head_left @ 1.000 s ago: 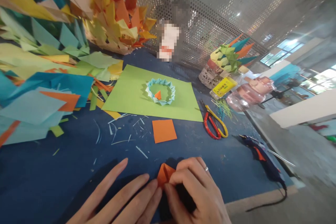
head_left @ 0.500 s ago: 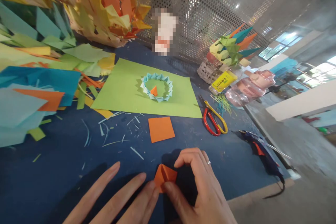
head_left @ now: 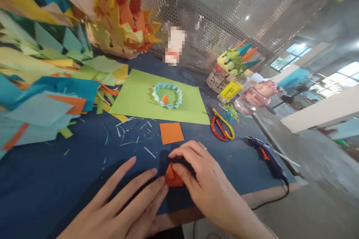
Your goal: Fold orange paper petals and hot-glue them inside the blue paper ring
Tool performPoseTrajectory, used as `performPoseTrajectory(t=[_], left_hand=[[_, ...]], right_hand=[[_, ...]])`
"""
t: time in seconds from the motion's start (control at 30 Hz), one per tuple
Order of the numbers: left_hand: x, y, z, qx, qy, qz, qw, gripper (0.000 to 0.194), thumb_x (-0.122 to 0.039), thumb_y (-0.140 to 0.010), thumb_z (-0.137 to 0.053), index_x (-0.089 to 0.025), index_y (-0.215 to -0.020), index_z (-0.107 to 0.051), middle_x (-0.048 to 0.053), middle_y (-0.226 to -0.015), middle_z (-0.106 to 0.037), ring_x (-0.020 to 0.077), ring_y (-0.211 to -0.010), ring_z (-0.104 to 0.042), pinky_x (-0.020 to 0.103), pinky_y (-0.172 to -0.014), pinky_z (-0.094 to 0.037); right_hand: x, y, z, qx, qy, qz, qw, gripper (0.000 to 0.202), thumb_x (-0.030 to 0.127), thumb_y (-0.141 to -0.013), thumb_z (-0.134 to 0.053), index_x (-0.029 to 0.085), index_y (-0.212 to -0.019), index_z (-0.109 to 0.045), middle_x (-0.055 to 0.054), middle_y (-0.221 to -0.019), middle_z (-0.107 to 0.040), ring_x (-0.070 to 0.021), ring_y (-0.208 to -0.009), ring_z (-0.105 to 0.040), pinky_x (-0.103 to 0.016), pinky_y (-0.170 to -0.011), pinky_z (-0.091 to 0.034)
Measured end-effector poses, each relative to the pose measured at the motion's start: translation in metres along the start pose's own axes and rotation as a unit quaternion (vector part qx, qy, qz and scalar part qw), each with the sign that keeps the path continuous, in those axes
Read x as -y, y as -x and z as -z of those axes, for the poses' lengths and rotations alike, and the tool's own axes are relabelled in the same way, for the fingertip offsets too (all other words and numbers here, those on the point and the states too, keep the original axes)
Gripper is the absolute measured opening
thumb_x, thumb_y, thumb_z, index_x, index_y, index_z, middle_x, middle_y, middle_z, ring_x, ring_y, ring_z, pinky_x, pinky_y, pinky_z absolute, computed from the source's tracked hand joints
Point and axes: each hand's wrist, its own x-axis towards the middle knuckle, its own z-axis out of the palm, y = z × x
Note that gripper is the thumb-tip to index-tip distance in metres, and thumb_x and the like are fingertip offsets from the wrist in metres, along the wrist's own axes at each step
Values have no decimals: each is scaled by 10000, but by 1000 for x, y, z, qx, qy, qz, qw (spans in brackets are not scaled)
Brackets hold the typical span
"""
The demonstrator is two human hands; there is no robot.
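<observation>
The small folded orange paper piece (head_left: 173,176) lies on the blue table (head_left: 56,179) between both hands, the right hand (head_left: 202,179) pinching it with curled fingers while the flat, open left hand (head_left: 123,205) touches its left edge.

The right hand (head_left: 204,179) arches over the folded orange paper (head_left: 172,177), hiding its right part. The left hand (head_left: 126,205) is cut off at the wrist by the bottom edge. At the desk's (head_left: 56,179) left edge, the paper pile (head_left: 42,93) runs out of frame. Beyond the far edge, a figure (head_left: 176,41) behind the mesh screen (head_left: 224,26) is blurred. The yellow label (head_left: 230,90) near the right edge is too small to read.
</observation>
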Motion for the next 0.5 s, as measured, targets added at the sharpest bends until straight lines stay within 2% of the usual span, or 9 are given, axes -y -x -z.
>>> performPoseTrajectory(t=[0.07,0.17,0.27,0.37,0.5], left_hand=[[1,-4,3,0,-9,-12,1000,370,-368,-872,-509,-249,-1221,-541,-8,-1186,-614,186,-1137,-516,455,-1156,-51],[-2,-8,9,4,-14,-14,1000,357,-381,-883,-483,-243,-1203,-559,-7,-1191,-614,190,-1136,-510,446,-1153,-16],[-10,-9,12,-10,-22,9,1000,336,-351,-901,-450,-230,-1192,-568,7,-1183,-616,183,-1148,-502,429,-1152,-40],[-20,-9,10,-32,-33,26,999,310,-340,-907,-451,-212,-1152,-592,15,-1166,-623,179,-1148,-504,419,-1151,-76],[-25,-8,6,-52,-44,29,997,292,-297,-919,-434,-196,-1142,-594,18,-1149,-638,168,-1115,-533,430,-1150,-97]], right_hand=[[4,-7,0,15,17,6,1000,63,161,-847,-573,211,-880,-553,0,-944,-582,-140,-898,-533,-301,-828,-444],[6,-12,2,33,22,9,999,135,130,-791,-638,205,-773,-526,31,-832,-585,-122,-812,-534,-265,-736,-441],[5,-8,6,32,7,17,999,159,94,-771,-645,215,-821,-556,53,-765,-582,-102,-761,-540,-236,-695,-432],[3,-1,7,30,-11,33,999,190,75,-798,-603,231,-906,-595,52,-789,-596,-90,-794,-551,-222,-729,-432],[-2,6,2,24,-53,46,997,149,96,-838,-565,233,-859,-620,48,-829,-613,-84,-837,-555,-221,-788,-427]])
